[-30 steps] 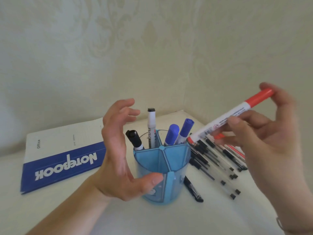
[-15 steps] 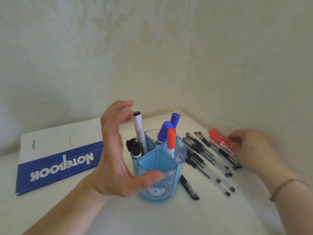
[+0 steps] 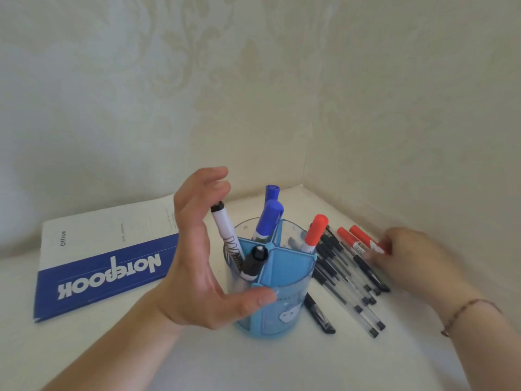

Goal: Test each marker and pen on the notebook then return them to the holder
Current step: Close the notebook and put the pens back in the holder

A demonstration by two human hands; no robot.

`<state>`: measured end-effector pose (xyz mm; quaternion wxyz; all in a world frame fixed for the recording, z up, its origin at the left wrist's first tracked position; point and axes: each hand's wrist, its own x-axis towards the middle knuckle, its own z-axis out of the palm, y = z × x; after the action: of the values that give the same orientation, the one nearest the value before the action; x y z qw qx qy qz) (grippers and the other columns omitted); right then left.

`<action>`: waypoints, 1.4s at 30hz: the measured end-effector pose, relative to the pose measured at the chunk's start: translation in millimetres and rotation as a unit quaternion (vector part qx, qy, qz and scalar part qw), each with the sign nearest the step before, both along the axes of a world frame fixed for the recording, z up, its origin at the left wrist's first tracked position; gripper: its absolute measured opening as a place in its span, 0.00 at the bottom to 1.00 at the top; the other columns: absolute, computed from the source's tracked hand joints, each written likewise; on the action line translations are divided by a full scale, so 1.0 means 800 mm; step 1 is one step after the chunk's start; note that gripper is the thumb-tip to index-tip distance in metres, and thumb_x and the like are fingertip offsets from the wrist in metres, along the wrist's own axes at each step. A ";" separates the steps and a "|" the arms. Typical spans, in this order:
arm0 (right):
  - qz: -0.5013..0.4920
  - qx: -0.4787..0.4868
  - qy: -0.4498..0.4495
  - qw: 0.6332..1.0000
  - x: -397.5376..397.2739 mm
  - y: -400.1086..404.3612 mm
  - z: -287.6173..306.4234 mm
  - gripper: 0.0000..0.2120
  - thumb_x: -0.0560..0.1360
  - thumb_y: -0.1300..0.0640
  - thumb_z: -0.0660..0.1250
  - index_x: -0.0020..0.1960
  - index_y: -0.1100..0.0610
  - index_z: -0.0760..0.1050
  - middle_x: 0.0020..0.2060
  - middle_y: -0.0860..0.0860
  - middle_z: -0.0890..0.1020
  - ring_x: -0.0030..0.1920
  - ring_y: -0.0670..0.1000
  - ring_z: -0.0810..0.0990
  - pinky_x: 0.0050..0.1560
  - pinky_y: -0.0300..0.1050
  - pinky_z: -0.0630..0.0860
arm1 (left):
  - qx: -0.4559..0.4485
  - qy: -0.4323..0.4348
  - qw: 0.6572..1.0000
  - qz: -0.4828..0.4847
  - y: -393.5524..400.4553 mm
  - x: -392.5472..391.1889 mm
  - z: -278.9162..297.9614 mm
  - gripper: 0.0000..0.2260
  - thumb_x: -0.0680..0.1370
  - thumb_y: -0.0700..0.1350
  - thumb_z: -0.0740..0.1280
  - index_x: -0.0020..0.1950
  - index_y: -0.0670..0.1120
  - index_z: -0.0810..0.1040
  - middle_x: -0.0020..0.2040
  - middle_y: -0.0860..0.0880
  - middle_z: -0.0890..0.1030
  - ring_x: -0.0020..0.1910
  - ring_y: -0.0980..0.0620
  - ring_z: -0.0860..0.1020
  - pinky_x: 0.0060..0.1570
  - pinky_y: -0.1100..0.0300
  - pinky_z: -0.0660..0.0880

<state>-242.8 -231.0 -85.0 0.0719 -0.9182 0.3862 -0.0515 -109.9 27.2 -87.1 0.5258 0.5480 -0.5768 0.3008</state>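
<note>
two hands are at work on the white desk (image 3: 197,359), and yours come in from the near edge. your left hand (image 3: 203,266) cups the side of the blue holder (image 3: 279,300): the thumb lies across its near wall and the fingers curve up past its left side, spread and relaxed, gripping nothing. just right of that thumb, in the holder's compartments, stand a black-capped marker (image 3: 253,262) low in the near-left one, a white marker with a black tip (image 3: 227,235) leaning toward your fingers, two blue-capped markers (image 3: 267,218) at the back, and a red-capped marker (image 3: 314,234) in the right one. between your two hands, on the desk just right of the holder, lies a row of clear pens with black caps (image 3: 346,280), and one black pen (image 3: 318,313) lies nearest you beside the holder's base. your right hand (image 3: 406,258) rests at the far end of that row, its fingers curled onto a red marker (image 3: 363,237) lying there; the hand is blurred, so how firm the hold is cannot be told. a second red marker (image 3: 349,239) lies touching it. beyond your left hand, the closed notebook (image 3: 107,261) lies flat against the wall (image 3: 169,94).
</note>
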 end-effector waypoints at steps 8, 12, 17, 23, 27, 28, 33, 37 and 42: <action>0.235 0.335 -0.615 0.674 -0.007 0.081 0.047 0.11 0.78 0.58 0.61 0.60 0.58 0.69 0.44 0.55 0.85 0.38 0.55 0.83 0.36 0.44 0.79 | 0.015 0.051 0.999 -0.010 -0.003 0.003 0.001 0.39 0.68 0.66 0.69 0.72 0.52 0.58 0.67 0.40 0.63 0.64 0.37 0.68 0.55 0.41 0.72; 0.318 0.299 -0.616 0.655 -0.002 0.108 0.040 0.23 0.78 0.63 0.58 0.68 0.55 0.51 0.43 0.56 0.85 0.33 0.55 0.81 0.37 0.42 0.76 | 0.011 0.049 0.999 -0.009 -0.006 0.007 -0.004 0.38 0.68 0.66 0.68 0.72 0.55 0.59 0.68 0.45 0.63 0.61 0.39 0.70 0.54 0.46 0.72; 0.386 0.258 -0.522 0.715 0.006 0.111 0.031 0.22 0.81 0.58 0.59 0.69 0.42 0.57 0.45 0.55 0.84 0.46 0.49 0.84 0.47 0.49 0.80 | 0.018 0.056 0.998 -0.025 -0.001 0.003 -0.006 0.38 0.68 0.64 0.69 0.72 0.53 0.58 0.68 0.43 0.62 0.60 0.35 0.70 0.55 0.43 0.72; 0.288 0.133 -0.497 0.808 -0.002 0.064 0.027 0.22 0.80 0.45 0.56 0.74 0.44 0.59 0.58 0.47 0.79 0.46 0.48 0.80 0.43 0.32 0.74 | 0.040 0.285 0.958 -0.009 -0.002 -0.001 0.020 0.25 0.62 0.51 0.70 0.56 0.43 0.73 0.54 0.51 0.75 0.57 0.52 0.75 0.62 0.55 0.67; 0.070 0.009 -0.143 0.987 0.003 0.004 0.001 0.15 0.77 0.54 0.66 0.64 0.49 0.75 0.54 0.48 0.82 0.42 0.49 0.74 0.46 0.40 0.69 | 0.031 0.130 0.991 -0.023 0.000 -0.003 0.006 0.36 0.67 0.57 0.71 0.70 0.49 0.61 0.66 0.39 0.65 0.56 0.37 0.75 0.55 0.46 0.72; 0.045 0.028 -0.076 0.996 0.005 -0.002 -0.007 0.16 0.76 0.53 0.67 0.64 0.50 0.75 0.54 0.48 0.82 0.44 0.50 0.74 0.47 0.41 0.69 | 0.044 0.089 0.994 -0.036 -0.001 0.000 0.003 0.40 0.68 0.61 0.72 0.73 0.51 0.56 0.70 0.39 0.60 0.59 0.35 0.74 0.56 0.45 0.72; 0.051 0.025 -0.057 0.997 0.012 -0.007 -0.019 0.20 0.76 0.54 0.66 0.68 0.51 0.71 0.49 0.53 0.82 0.49 0.55 0.79 0.50 0.46 0.76 | 0.054 0.113 0.989 -0.075 0.003 0.006 -0.005 0.42 0.68 0.62 0.72 0.74 0.52 0.53 0.73 0.40 0.56 0.62 0.36 0.74 0.56 0.37 0.71; 0.098 0.105 -0.402 0.904 0.010 0.022 0.013 0.29 0.79 0.62 0.63 0.75 0.46 0.57 0.42 0.51 0.78 0.40 0.52 0.79 0.43 0.46 0.75 | 0.071 0.116 0.987 -0.079 0.006 0.009 -0.008 0.41 0.68 0.62 0.72 0.74 0.53 0.54 0.72 0.41 0.57 0.61 0.37 0.74 0.56 0.39 0.72; 0.245 0.287 -0.676 0.633 -0.012 0.106 0.060 0.33 0.76 0.66 0.63 0.73 0.51 0.48 0.44 0.56 0.78 0.41 0.56 0.85 0.44 0.51 0.82 | 0.085 0.138 0.983 -0.082 0.006 0.008 -0.008 0.42 0.68 0.62 0.72 0.74 0.53 0.53 0.72 0.43 0.58 0.61 0.37 0.74 0.58 0.45 0.71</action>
<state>-252.6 -146.3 -37.2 0.5828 -0.6203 -0.0143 -0.5248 -103.2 32.3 -93.3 0.5747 0.5779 -0.5650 0.1285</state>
